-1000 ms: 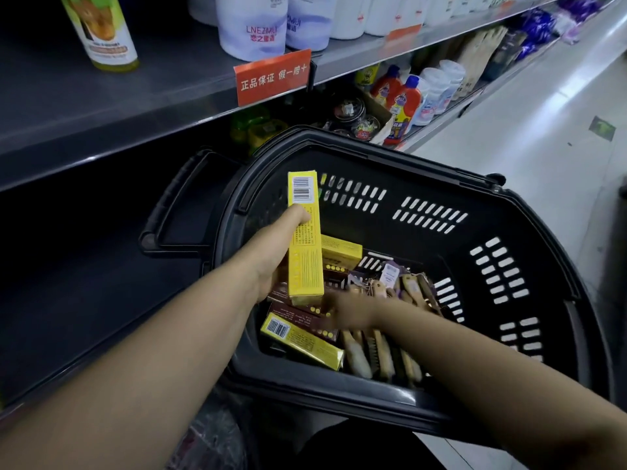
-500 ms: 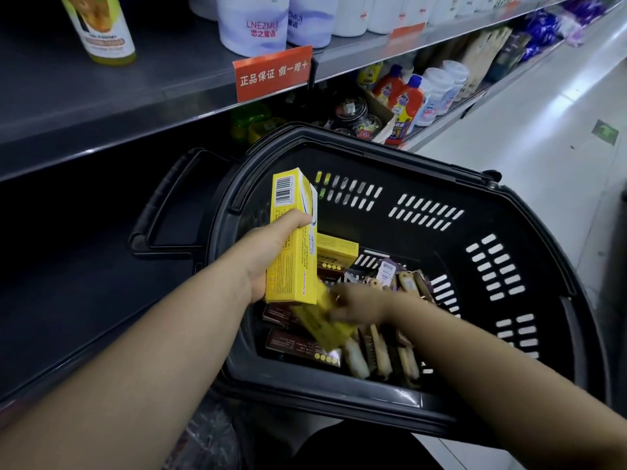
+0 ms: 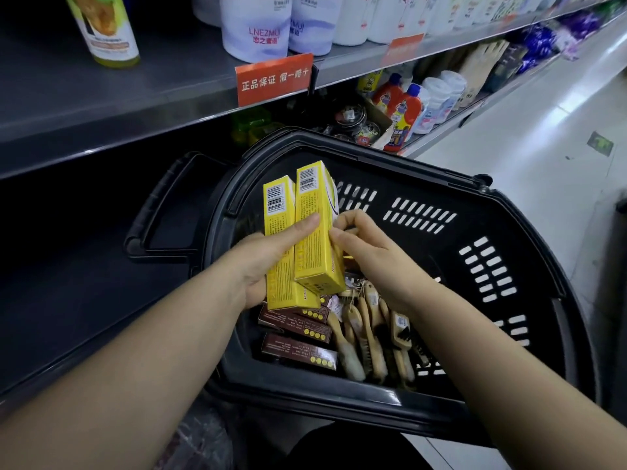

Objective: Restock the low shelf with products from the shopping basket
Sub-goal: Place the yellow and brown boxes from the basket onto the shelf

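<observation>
- Your left hand grips two yellow boxes upright and side by side, thumb laid across both fronts.
- Your right hand pinches the right box at its edge: thumb on the front, fingers curled behind.
- Both boxes are held above the black basket, just beside the dark low shelf.
- Brown boxes and wooden brushes lie in the basket bottom.
</observation>
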`<state>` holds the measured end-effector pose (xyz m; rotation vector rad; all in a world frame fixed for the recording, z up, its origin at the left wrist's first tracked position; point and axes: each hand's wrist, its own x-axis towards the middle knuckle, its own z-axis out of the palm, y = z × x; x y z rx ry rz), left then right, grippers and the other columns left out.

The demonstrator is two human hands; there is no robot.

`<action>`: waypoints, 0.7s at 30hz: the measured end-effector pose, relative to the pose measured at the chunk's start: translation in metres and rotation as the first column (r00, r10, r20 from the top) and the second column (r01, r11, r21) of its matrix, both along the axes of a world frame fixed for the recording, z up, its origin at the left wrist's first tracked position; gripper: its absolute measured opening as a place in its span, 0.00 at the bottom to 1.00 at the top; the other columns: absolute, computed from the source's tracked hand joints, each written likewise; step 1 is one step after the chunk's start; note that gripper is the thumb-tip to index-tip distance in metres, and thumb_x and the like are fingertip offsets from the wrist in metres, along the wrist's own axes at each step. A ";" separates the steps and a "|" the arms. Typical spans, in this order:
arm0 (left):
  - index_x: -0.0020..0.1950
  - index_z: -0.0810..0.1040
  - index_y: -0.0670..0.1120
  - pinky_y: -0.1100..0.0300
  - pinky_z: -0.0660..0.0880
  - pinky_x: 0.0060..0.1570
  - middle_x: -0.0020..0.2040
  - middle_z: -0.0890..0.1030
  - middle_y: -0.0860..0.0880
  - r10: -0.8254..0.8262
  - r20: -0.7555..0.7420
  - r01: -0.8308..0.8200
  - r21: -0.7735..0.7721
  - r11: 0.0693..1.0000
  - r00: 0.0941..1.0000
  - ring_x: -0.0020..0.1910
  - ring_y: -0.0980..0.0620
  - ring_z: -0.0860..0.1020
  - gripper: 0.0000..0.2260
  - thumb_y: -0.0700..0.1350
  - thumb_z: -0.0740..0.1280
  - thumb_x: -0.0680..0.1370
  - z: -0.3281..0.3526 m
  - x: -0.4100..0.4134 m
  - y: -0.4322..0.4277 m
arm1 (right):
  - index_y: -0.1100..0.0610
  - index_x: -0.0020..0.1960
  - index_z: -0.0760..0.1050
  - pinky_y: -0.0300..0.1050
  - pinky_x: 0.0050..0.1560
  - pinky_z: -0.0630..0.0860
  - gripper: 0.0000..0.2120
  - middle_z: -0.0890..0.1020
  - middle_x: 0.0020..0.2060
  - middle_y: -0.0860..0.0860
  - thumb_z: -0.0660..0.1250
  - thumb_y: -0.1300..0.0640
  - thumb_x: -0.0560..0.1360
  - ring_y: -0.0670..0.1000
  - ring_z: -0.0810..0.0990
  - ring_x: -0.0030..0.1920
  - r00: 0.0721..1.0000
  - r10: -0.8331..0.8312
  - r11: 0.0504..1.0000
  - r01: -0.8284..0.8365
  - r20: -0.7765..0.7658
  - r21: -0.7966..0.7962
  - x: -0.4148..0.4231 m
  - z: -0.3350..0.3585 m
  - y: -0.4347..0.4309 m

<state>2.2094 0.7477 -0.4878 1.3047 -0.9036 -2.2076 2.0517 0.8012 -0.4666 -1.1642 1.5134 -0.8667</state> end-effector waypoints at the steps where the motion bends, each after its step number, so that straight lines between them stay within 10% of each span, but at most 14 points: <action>1: 0.57 0.79 0.43 0.46 0.81 0.39 0.47 0.85 0.42 0.001 -0.004 -0.001 0.008 1.000 1.000 0.44 0.43 0.84 0.34 0.56 0.76 0.55 0.000 0.000 -0.001 | 0.53 0.51 0.69 0.47 0.46 0.77 0.05 0.76 0.45 0.54 0.62 0.53 0.78 0.50 0.77 0.43 0.996 -0.023 0.999 0.020 0.091 0.028 -0.001 -0.003 0.000; 7: 0.68 0.67 0.44 0.43 0.79 0.49 0.53 0.83 0.43 0.057 0.021 -0.056 -0.038 0.998 0.998 0.49 0.43 0.83 0.48 0.57 0.77 0.50 0.001 -0.003 0.002 | 0.57 0.66 0.65 0.46 0.45 0.81 0.36 0.78 0.57 0.57 0.74 0.55 0.61 0.53 0.83 0.51 0.911 -0.129 0.983 0.066 0.391 0.171 -0.012 -0.016 0.001; 10: 0.67 0.61 0.47 0.49 0.80 0.43 0.52 0.81 0.46 0.061 0.160 -0.042 -0.118 0.992 0.985 0.46 0.46 0.82 0.52 0.60 0.77 0.48 0.001 -0.005 0.005 | 0.55 0.65 0.69 0.45 0.47 0.80 0.31 0.81 0.53 0.53 0.73 0.54 0.65 0.53 0.83 0.52 0.930 0.000 0.984 -0.065 0.369 0.164 -0.015 -0.022 0.000; 16: 0.59 0.66 0.51 0.59 0.74 0.34 0.46 0.79 0.50 0.144 0.301 -0.073 -0.234 0.970 0.943 0.43 0.49 0.79 0.24 0.55 0.71 0.69 -0.008 -0.005 -0.002 | 0.52 0.54 0.78 0.43 0.48 0.80 0.14 0.83 0.47 0.50 0.62 0.45 0.76 0.49 0.82 0.48 0.952 0.003 0.976 -0.069 0.306 0.205 -0.044 -0.048 -0.043; 19: 0.59 0.67 0.52 0.62 0.71 0.33 0.46 0.80 0.53 0.158 0.318 -0.046 -0.333 0.942 0.935 0.41 0.53 0.79 0.21 0.53 0.70 0.70 -0.009 -0.005 -0.002 | 0.54 0.61 0.74 0.41 0.50 0.76 0.13 0.79 0.57 0.52 0.59 0.52 0.79 0.51 0.78 0.56 0.970 0.044 0.976 0.009 -0.238 0.215 -0.057 -0.093 -0.076; 21: 0.60 0.66 0.53 0.62 0.68 0.33 0.46 0.79 0.56 0.118 0.366 0.041 -0.399 0.916 0.923 0.42 0.56 0.78 0.22 0.53 0.70 0.70 -0.010 -0.005 -0.001 | 0.57 0.69 0.66 0.45 0.55 0.75 0.20 0.73 0.65 0.55 0.62 0.56 0.78 0.54 0.74 0.61 0.747 0.288 0.941 -0.103 -0.599 0.323 -0.062 -0.130 -0.092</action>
